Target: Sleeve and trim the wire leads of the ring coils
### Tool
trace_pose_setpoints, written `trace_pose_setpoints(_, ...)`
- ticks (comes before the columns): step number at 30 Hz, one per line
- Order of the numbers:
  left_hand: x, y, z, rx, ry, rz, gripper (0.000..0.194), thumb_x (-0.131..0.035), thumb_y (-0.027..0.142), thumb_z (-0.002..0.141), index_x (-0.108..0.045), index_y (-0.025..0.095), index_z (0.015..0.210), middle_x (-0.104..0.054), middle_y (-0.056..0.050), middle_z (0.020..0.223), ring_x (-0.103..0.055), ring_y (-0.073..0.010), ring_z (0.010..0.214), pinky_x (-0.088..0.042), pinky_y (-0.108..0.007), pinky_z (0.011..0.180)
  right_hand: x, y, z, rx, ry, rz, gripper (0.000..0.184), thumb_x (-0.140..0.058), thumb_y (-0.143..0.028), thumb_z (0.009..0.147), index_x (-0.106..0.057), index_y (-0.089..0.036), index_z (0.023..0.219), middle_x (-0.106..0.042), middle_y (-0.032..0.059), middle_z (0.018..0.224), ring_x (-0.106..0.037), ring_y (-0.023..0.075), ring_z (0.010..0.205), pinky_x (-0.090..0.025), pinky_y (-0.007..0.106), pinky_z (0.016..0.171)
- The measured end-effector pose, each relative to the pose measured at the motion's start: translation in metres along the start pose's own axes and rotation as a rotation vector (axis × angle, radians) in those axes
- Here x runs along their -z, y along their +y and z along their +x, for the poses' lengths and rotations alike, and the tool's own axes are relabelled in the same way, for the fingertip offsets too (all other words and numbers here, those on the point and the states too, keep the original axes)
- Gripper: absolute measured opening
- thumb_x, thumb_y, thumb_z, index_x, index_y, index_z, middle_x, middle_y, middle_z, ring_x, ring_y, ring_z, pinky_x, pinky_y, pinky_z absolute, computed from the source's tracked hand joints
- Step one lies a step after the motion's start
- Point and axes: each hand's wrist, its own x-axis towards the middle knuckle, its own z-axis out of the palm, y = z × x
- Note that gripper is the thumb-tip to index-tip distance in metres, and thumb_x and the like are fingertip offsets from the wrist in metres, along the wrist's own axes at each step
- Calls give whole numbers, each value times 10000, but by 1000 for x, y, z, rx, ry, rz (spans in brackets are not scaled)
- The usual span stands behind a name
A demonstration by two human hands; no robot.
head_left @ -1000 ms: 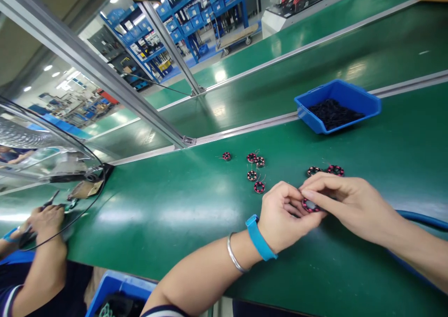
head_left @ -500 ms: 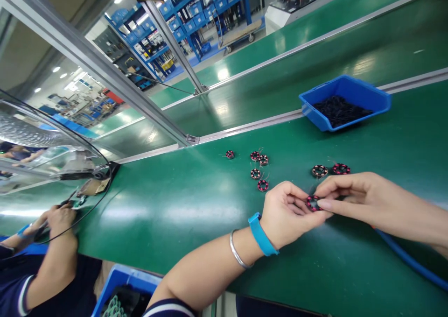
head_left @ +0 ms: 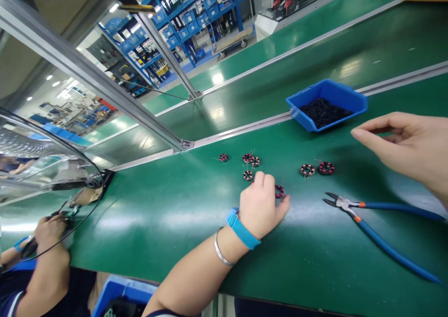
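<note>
My left hand (head_left: pixel 262 200) is low over the green bench, its thumb and fingers closed about a small ring-shaped wound coil (head_left: pixel 279 191) with red and black segments. To the right, my right hand (head_left: pixel 406 144) hangs above the bench, thumb and forefinger brought together at the tips with nothing visible between them. Below it lie diagonal cutters (head_left: pixel 346 204) with blue handles and spread jaws. Two more coils, one copper-toned (head_left: pixel 307 169) and one red (head_left: pixel 326 168), sit between my hands. Several others, including a coil (head_left: pixel 248 175), lie just beyond my left hand, which partly hides that group.
A blue bin (head_left: pixel 327 104) of black pieces stands at the back by a metal rail. An aluminium post (head_left: pixel 140 97) slants up at the left. A co-worker's hands (head_left: pixel 51 228) hold a tool at far left, near a black cable. A blue crate (head_left: pixel 122 284) sits below the bench edge.
My hands have parted. The left has carried the coil leftward, down near the group; the right has let go of it and moved up and right, leaving the cutters in plain view.
</note>
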Motion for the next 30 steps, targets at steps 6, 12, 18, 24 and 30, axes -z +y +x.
trace_pose_setpoints(6,-12,8,31,-362,105,7,445,-568,125,941,-611,153,1382,-663,-214,1513,-681,-313,1334,-621,-474,1089,-3,-10,-3,98,-57,38,348,-658,-587,654,-733,-260,743,-715,67,697,-600,218,601,-478,412,649)
trace_pose_setpoints(12,-20,16,48,-346,-216,-47,480,-570,85,894,-650,192,1356,-720,-140,1476,-661,-299,1385,-579,-490,1139,-4,-13,-12,212,-176,100,311,-649,-562,716,-731,-264,745,-778,89,824,-685,254,733,-562,429,744)
trace_pose_setpoints(18,-20,12,22,-192,-132,-183,244,-714,332,891,-659,199,1089,-747,-104,1065,-732,-279,998,-644,-423,902,-5,-10,-24,214,-494,191,502,-710,-724,763,-791,-232,821,-791,86,753,-716,248,638,-571,392,600)
trace_pose_setpoints(24,-34,14,24,-153,-53,-440,196,-757,278,841,-604,222,952,-695,-30,932,-677,-179,778,-617,-322,745,-7,-2,-45,202,-947,139,807,-812,-771,700,-770,-197,1265,-681,-18,597,-506,152,367,-393,309,384)
trace_pose_setpoints(30,-34,14,23,-44,143,-628,294,-862,363,839,-609,224,895,-682,-3,863,-630,-127,683,-570,-248,610,-10,-16,-56,225,-807,268,524,-831,-749,729,-851,-260,915,-822,87,852,-711,230,553,-612,376,517)
